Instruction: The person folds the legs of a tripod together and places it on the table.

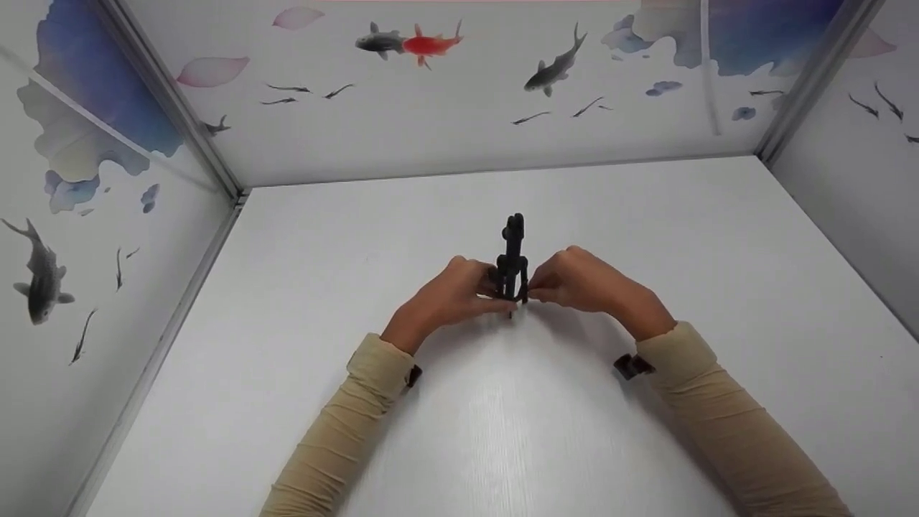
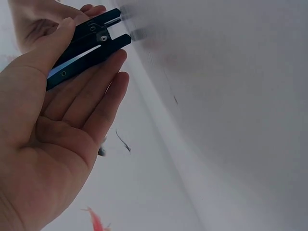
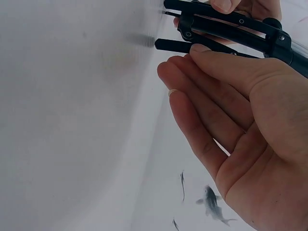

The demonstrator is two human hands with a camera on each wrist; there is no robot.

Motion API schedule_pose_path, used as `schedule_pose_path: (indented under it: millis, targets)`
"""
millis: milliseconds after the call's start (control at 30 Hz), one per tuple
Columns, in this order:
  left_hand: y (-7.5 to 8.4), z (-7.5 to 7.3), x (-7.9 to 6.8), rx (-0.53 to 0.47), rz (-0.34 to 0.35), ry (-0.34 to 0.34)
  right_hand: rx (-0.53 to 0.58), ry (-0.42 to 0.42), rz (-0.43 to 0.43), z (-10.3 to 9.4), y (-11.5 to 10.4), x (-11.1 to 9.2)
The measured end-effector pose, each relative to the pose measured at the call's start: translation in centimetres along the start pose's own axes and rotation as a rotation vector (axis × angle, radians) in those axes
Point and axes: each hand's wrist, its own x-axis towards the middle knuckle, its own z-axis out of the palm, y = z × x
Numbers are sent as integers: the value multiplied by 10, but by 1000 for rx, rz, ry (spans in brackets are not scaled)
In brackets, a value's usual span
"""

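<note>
A small black tripod stands upright between the two hands, at the middle of the table in the head view. My left hand pinches one of its legs, thumb on one side and fingers on the other. In the left wrist view the tripod legs are slightly spread, the left hand around them. From the other side, my right hand pinches another leg. The right wrist view shows the right hand with its thumb on the lower leg. Whether the feet touch the tabletop, I cannot tell.
The white table is bounded by a back wall and side walls with printed fish and flowers. A small dark device is at the right cuff, and another at the left cuff.
</note>
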Motion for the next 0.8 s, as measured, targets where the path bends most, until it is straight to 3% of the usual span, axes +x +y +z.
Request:
schedule_pose_path:
  millis: [267, 533, 633, 800]
  targets:
    - [-2, 2, 1, -23, 29, -9, -106, 56, -75, 5, 0, -1]
    - [0, 1, 0, 0, 2, 1, -201, 110, -134, 9, 1, -1]
    - [0, 0, -1, 26, -5, 7, -208, 91, -122, 10, -3, 0]
    - [0, 1, 1, 65, 20, 19, -225, 40, -17, 8, -14, 2]
